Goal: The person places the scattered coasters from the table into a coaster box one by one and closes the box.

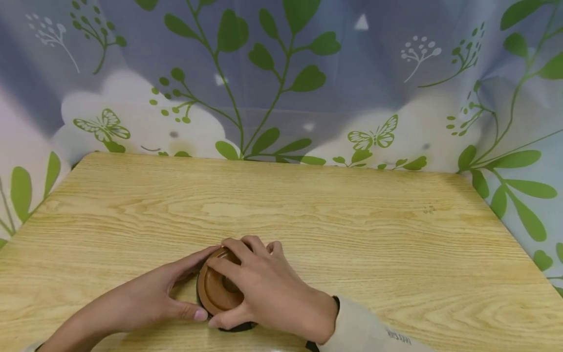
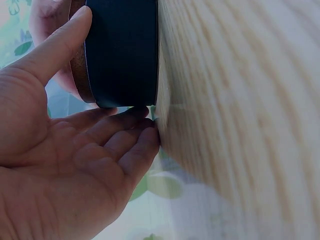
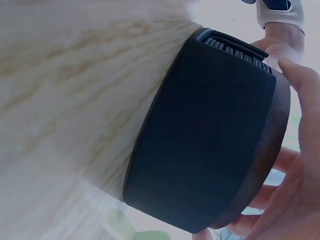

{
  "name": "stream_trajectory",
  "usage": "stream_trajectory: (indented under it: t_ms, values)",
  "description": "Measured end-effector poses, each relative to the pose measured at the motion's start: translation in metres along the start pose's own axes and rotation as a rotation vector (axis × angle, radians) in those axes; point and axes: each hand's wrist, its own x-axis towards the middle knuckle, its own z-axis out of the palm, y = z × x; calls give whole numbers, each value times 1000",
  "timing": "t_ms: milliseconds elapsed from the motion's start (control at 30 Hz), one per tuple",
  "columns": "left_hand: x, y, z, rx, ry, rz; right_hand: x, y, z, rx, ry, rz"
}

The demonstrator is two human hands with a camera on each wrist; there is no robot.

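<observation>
A round, low box [image 1: 222,286] with a brown ringed top and black side stands on the wooden table near its front edge. My right hand [image 1: 264,281] reaches over it from the right, fingers curved across the top and thumb at the near rim, gripping it. My left hand [image 1: 151,288] is cupped along the left side, fingers fairly straight and thumb spread toward the near edge. In the left wrist view, its thumb [image 2: 55,47] lies at the brown rim beside the black wall [image 2: 122,55]. Ridged slots [image 3: 237,52] under a small ledge show on the side in the right wrist view.
The wooden table [image 1: 352,220] spreads behind and to both sides of the hands. A curtain [image 1: 286,63] printed with leaves and butterflies hangs along its back edge and both sides. A dark device on a pale band [image 3: 277,5] sits at the left wrist.
</observation>
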Motion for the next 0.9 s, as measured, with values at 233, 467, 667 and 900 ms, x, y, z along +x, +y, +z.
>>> stream_trajectory:
  t_ms: [233, 467, 667, 900]
  values:
    - [-1, 0, -1, 22, 9, 5, -5, 3, -3, 50, -17, 29]
    - [-1, 0, 0, 28, 19, 18, -20, 13, -7, 166, 29, 67]
    - [-1, -2, 2, 67, 38, 45, -40, 29, -10, 193, 143, 93]
    - [-1, -5, 4, 108, 57, 90, -68, 52, -13, 161, 262, 170]
